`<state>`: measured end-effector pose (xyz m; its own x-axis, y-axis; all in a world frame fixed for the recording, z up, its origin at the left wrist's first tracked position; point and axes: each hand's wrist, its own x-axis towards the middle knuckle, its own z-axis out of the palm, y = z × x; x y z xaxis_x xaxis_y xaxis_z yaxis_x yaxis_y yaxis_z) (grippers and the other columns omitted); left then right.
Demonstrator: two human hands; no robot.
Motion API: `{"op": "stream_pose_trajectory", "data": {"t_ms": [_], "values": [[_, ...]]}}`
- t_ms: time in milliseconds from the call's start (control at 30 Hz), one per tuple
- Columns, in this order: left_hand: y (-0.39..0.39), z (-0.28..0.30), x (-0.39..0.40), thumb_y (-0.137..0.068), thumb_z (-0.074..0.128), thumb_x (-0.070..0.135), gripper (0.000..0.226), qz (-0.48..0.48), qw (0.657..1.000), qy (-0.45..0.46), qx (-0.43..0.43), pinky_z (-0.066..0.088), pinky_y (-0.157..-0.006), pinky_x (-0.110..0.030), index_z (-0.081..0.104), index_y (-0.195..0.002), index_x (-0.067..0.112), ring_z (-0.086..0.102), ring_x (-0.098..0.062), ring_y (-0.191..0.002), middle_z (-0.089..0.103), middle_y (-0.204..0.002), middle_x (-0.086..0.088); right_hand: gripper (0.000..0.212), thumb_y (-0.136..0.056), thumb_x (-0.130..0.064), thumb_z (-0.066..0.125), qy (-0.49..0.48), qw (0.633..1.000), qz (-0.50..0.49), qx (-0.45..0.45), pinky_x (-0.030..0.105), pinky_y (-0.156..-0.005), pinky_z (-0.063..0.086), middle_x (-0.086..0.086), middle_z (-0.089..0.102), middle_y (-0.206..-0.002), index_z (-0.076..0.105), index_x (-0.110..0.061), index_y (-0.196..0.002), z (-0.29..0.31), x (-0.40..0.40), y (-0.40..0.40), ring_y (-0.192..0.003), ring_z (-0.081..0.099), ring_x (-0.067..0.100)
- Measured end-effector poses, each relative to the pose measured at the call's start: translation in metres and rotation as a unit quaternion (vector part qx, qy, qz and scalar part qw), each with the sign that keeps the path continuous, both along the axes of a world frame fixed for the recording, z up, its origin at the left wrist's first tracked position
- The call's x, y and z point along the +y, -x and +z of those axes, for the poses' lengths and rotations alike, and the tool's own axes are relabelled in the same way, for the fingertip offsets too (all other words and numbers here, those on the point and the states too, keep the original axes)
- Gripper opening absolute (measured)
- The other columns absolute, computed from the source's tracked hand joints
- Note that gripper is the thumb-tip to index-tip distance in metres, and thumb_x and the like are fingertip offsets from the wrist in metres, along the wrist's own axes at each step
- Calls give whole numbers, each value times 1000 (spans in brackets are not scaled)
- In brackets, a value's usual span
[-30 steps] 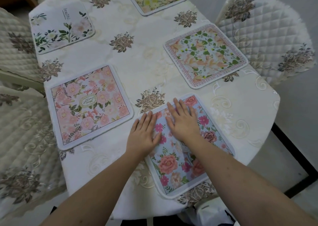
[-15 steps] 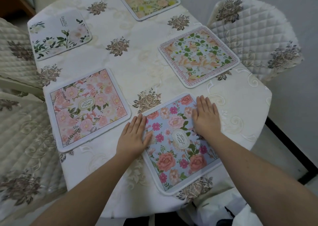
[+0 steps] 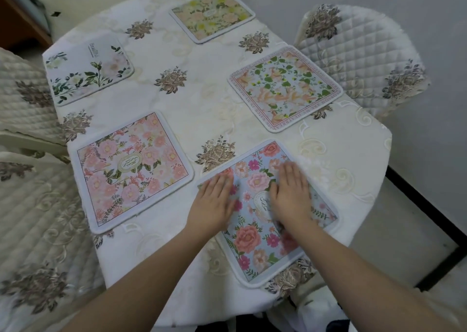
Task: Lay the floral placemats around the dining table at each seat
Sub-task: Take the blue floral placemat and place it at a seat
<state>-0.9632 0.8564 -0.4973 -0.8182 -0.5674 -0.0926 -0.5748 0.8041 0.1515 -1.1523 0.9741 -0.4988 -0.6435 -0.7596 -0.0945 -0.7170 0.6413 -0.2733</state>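
I'm seeing both hands blurring, the left hand and right hand covering part of the blue placemat. The frame is cutting off the quilted chair at left.

dining table, cream floral cloth | five floral placemats lying flat | nearest apparently overhangs edge

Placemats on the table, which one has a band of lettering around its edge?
The green-leaf placemat on the right side, beside the quilted chair. Its pink border carries text all round; the other four have plain white edges.
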Motion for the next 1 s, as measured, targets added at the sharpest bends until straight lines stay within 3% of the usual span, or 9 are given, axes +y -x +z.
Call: {"op": "stream_pose_trajectory", "data": {"t_ms": [100, 167, 333, 467, 567, 700, 800, 1000], "values": [[22, -6, 9, -101, 32, 35, 58, -52, 998, -9, 27, 8, -123, -37, 32, -154, 11, 29, -24, -148, 33, -160, -8, 67, -97, -41, 7, 4, 999, 44, -19, 36, -121, -9, 7, 4, -165, 16, -14, -157, -3, -9, -47, -153, -1, 19], [29, -14, 12, -101, 30, 29, 56, -82, 996, -23, 30, 15, -120, -40, 31, -155, 11, 26, -21, -149, 30, -161, -7, 72, -93, -43, -2, -31, 997, 64, -10, 40, -121, -9, 7, -9, -164, 6, -14, -158, -12, -11, -65, -152, -11, 21], [29, -28, 8, -105, 17, 35, 56, -68, 998, -16, 4, 15, -120, -43, 26, -156, 12, 19, -17, -151, 23, -163, -3, 68, -93, -41, -11, -51, 997, 57, -17, 43, -121, -12, 2, -19, -162, -9, -16, -155, -17, -9, -65, -149, -23, 17], [29, -31, 7, -105, 2, 42, 60, -67, 998, -12, -15, 11, -123, -42, 13, -158, 17, 6, -12, -153, 11, -166, 1, 66, -95, -41, -10, -67, 996, 60, -13, 43, -120, -14, 3, -22, -162, -11, -15, -156, -15, -7, -66, -148, -26, 18], [29, -31, 7, -105, 8, 40, 58, -65, 998, -15, -20, 11, -123, -42, 13, -158, 18, 5, -11, -153, 11, -166, 1, 66, -96, -41, -10, -68, 996, 59, -20, 42, -120, -15, 2, -22, -162, -11, -15, -156, -14, -8, -65, -148, -25, 17], [30, -29, 7, -105, 14, 42, 58, -62, 998, -19, -15, 5, -124, -39, 14, -159, 20, 3, -11, -153, 9, -166, 3, 60, -104, -42, 6, -48, 997, 50, -22, 43, -122, -9, 1, -17, -164, -8, -17, -157, -19, -3, -62, -150, -20, 15], [29, -28, 7, -105, 16, 46, 59, -62, 998, -24, -11, -4, -123, -37, 9, -159, 24, -8, -10, -153, 3, -166, 5, 61, -104, -45, 12, -28, 999, 35, -17, 44, -122, -5, 1, -9, -165, -4, -19, -157, -22, 5, -60, -151, -12, 15], [30, -27, 4, -100, 12, 55, 65, -76, 997, -30, -8, -6, -124, -41, 7, -159, 30, -9, -16, -153, -1, -167, 3, 66, -102, -53, 13, -29, 999, -7, -12, 42, -123, -2, 3, 1, -166, 6, -20, -158, -21, 20, -59, -153, -3, 16]]}}
